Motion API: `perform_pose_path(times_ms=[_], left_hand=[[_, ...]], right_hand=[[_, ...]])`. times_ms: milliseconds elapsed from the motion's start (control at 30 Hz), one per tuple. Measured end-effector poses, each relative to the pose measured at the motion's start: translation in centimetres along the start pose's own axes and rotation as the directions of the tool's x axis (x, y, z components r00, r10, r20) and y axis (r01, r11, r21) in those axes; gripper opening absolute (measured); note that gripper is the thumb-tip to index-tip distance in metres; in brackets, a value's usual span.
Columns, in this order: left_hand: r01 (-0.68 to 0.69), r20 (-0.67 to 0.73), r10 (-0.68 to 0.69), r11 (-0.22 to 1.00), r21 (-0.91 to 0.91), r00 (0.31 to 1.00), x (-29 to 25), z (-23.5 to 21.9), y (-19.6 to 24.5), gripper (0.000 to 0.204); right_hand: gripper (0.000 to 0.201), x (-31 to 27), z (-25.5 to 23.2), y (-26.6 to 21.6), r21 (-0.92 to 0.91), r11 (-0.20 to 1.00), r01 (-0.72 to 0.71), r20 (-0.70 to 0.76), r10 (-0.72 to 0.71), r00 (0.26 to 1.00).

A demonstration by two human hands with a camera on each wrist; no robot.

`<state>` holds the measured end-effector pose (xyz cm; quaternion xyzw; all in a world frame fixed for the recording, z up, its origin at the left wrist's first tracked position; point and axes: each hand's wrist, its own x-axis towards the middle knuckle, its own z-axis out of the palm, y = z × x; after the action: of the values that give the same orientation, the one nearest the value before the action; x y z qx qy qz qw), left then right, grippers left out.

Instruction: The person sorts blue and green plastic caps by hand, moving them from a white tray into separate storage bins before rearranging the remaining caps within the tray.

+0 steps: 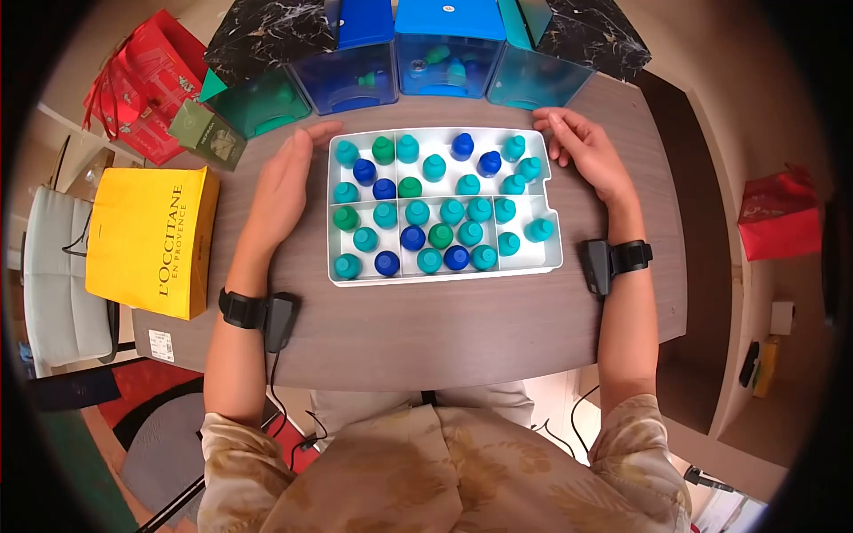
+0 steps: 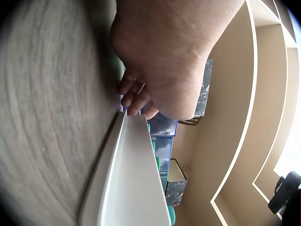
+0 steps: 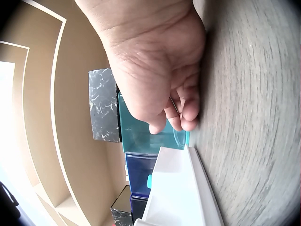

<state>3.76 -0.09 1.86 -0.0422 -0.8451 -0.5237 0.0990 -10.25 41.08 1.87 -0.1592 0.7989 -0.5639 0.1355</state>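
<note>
In the head view a white divided tray [image 1: 533,255] lies on the table, with small bottle-shaped pieces standing in its compartments. Most are teal, like this teal piece [image 1: 434,167]; among them are several dark blue pieces [image 1: 412,237] and green pieces [image 1: 441,235]. My left hand [image 1: 289,182] is on edge along the tray's left side, fingers extended forward and holding nothing. Beside the back right corner, my right hand [image 1: 588,158] rests with loosely bent fingers, nothing in its grasp. Both wrist views show the fingertips close to the tray's corners.
Behind the tray stand a green bin [image 1: 267,102], two blue bins [image 1: 449,22] and a teal bin [image 1: 538,80], some with pieces inside. A yellow paper bag [image 1: 147,240], a green box [image 1: 209,133] and a red bag [image 1: 147,84] occupy the left side.
</note>
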Motion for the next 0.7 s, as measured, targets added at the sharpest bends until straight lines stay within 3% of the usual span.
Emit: perform_pose_path(times_ms=[133, 233, 367, 500, 600, 700], left_hand=[[-0.047, -0.018, 0.048, 0.996, 0.07, 0.999, -0.4, 0.1, 0.7, 0.06], [-0.258, -0.016, 0.28, 0.903, 0.344, 0.96, -0.4, -0.2, 3.2, 0.062], [-0.394, 0.065, 0.407, 0.814, 0.426, 0.911, -0.4, 1.0, 6.6, 0.066], [-0.405, 0.161, 0.372, 0.831, 0.381, 0.914, 0.1, 3.0, 7.7, 0.069], [-0.356, 0.218, 0.285, 0.816, 0.455, 0.933, 0.3, 4.0, 8.3, 0.085], [-0.354, 0.245, 0.263, 0.793, 0.497, 0.933, 0.6, 4.5, 8.0, 0.081]], right_hand=[[0.045, -0.1, 0.1, -0.1, -0.003, 1.0, 0.015, -0.007, -0.015, 1.0], [0.044, -0.2, 0.0, 0.2, 0.017, 1.0, 0.017, -0.012, -0.017, 1.0], [0.045, -0.2, 0.0, 0.2, -0.001, 0.999, 0.034, -0.003, -0.034, 0.999], [0.042, -0.2, -0.1, 0.2, 0.023, 0.999, 0.023, -0.012, -0.023, 1.0], [0.041, -0.4, 0.0, -0.1, 0.022, 0.999, 0.025, -0.017, -0.024, 1.0], [0.041, -0.3, 0.0, 0.0, 0.026, 1.0, 0.016, -0.014, -0.016, 1.0]])
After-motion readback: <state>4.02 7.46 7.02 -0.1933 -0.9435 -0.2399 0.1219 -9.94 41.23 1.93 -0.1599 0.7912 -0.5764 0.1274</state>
